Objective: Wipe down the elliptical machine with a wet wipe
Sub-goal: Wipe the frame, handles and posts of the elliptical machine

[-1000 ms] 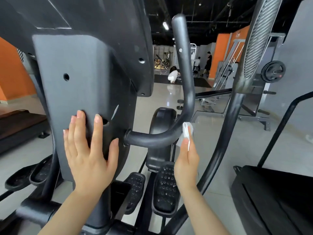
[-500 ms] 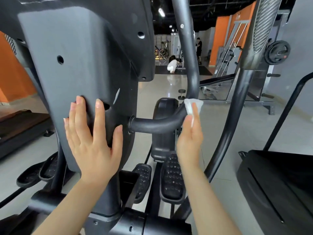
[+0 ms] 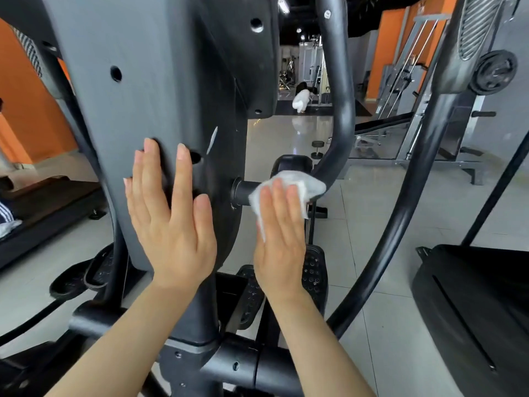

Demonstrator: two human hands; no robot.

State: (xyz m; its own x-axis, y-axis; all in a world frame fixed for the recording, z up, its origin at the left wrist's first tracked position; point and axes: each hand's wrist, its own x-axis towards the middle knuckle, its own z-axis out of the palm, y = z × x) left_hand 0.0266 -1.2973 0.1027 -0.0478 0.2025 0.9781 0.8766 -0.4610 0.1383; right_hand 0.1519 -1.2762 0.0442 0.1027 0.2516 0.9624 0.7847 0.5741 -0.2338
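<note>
left hand: palm flat, fingers straight and spread, pressed forward | right hand: fingers straight, close together, pressing forward | both bare forearms reach up from the lower edge

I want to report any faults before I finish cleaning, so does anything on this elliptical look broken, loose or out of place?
Nothing stands out. The grey housing looks intact, with only round holes and a pale streak near one. The left hand rests flat on it while the right hand presses the wet wipe on the handlebar.
</note>
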